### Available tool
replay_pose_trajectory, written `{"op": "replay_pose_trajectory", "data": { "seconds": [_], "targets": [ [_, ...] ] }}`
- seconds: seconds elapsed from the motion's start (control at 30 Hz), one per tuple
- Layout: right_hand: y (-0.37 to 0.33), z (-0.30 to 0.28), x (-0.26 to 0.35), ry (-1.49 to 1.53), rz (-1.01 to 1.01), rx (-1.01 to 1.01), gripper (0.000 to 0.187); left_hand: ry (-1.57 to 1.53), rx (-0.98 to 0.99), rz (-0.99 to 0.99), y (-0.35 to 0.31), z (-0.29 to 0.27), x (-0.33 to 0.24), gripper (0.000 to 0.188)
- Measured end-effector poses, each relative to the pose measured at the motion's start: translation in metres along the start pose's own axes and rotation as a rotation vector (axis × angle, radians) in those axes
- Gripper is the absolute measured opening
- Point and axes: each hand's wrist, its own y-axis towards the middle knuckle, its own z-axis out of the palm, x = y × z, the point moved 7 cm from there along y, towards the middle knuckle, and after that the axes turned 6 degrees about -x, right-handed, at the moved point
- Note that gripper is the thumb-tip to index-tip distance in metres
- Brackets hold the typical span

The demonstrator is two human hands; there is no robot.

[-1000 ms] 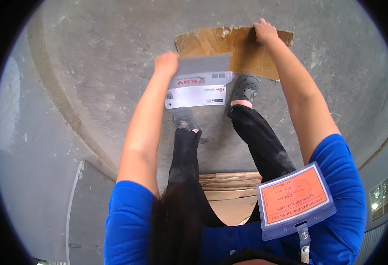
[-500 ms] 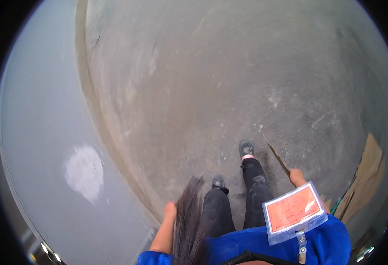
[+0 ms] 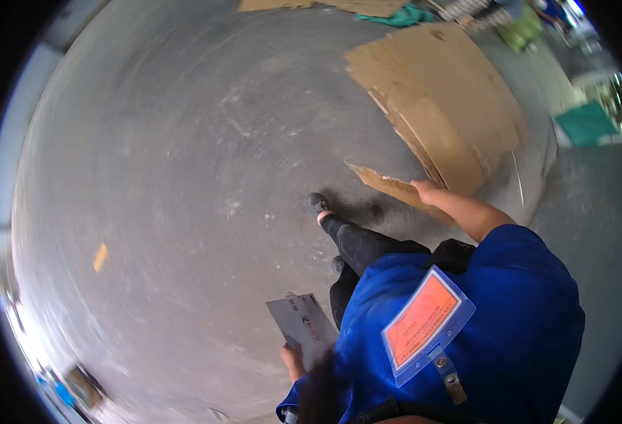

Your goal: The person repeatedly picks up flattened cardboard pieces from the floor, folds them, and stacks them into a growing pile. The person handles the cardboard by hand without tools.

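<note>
At the lower middle, my left hand (image 3: pixel 293 359) is closed on the edge of a flat grey printed panel (image 3: pixel 302 321); whether it is a sheet or a thin box I cannot tell. Out to the right, my right hand (image 3: pixel 429 192) grips a strip of brown cardboard (image 3: pixel 385 184) with a torn, pale edge. The strip slants down beside my leg, close to a pile of flattened cardboard (image 3: pixel 459 106) on the floor. Hair and my blue sleeve partly hide the left wrist and the near end of the grey panel.
More brown cardboard (image 3: pixel 275 4) and a green cloth or bag (image 3: pixel 404 15) lie at the far edge. A green sheet-like item (image 3: pixel 586 124) is at the right. On the concrete floor (image 3: pixel 169 177) to the left sits a small yellow scrap (image 3: pixel 100 257). A badge (image 3: pixel 427 324) hangs at my chest.
My view has swung round, bringing the cardboard pile into sight. The grey panel shows more plainly beside my left hand. My right arm reaches farther out, with the cardboard strip still in hand.
</note>
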Motion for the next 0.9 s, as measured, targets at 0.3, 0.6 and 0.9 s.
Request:
{"op": "replay_pose_trajectory", "data": {
  "seconds": [0.3,0.6,0.9],
  "targets": [
    [-0.116,0.106,-0.097,0.278,0.158,0.102,0.026,0.179,-0.216,0.379,0.142,-0.148,-0.114,0.036],
    [-0.085,0.058,-0.125,0.640,0.376,-0.082,0.031,0.069,-0.293,0.540,0.181,-0.274,-0.331,0.036],
    [-0.108,0.090,-0.109,0.974,0.484,-0.403,0.033,0.169,-0.329,0.742,0.212,-0.284,-0.350,0.036]
  ]
}}
